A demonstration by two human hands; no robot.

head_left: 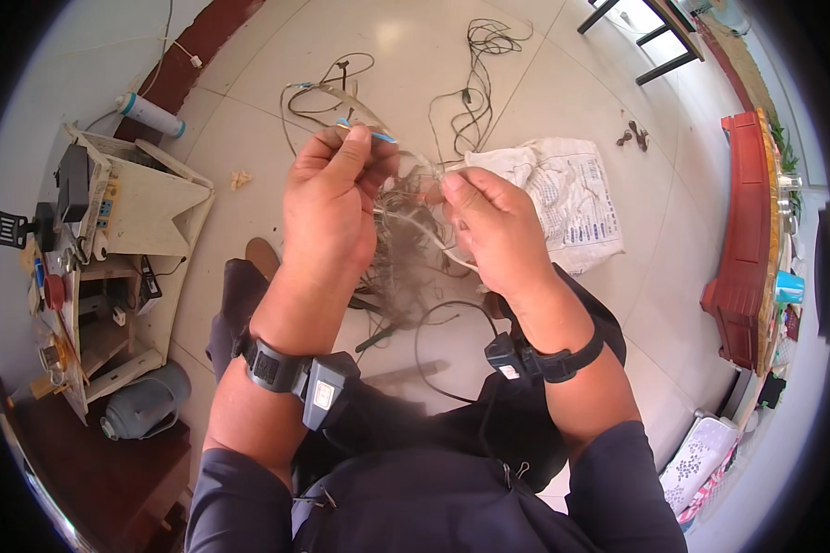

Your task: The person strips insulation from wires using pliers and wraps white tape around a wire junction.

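Note:
In front of me, my left hand [327,207] is raised with its thumb and fingers closed in a pinch on a blue wire [384,137]. Just to its right, my right hand [498,221] pinches a pale cable [424,227], part of which loops below between both hands. The exact grip of the right fingertips is small and partly hidden. Under the hands, a grey, blurred tangle of wire scraps [401,276] lies on the floor between my legs. Beyond the left hand, more dark and pale cables [346,78] lie in loose loops.
A white woven sack [586,207] lies right of the right hand. Farther off is a tangled black cord [475,92]. At left stand a wooden cabinet [148,198] and a grey jug [148,403]. Reddish wooden furniture [742,240] stands at right, a dark-legged stand [669,41] far right.

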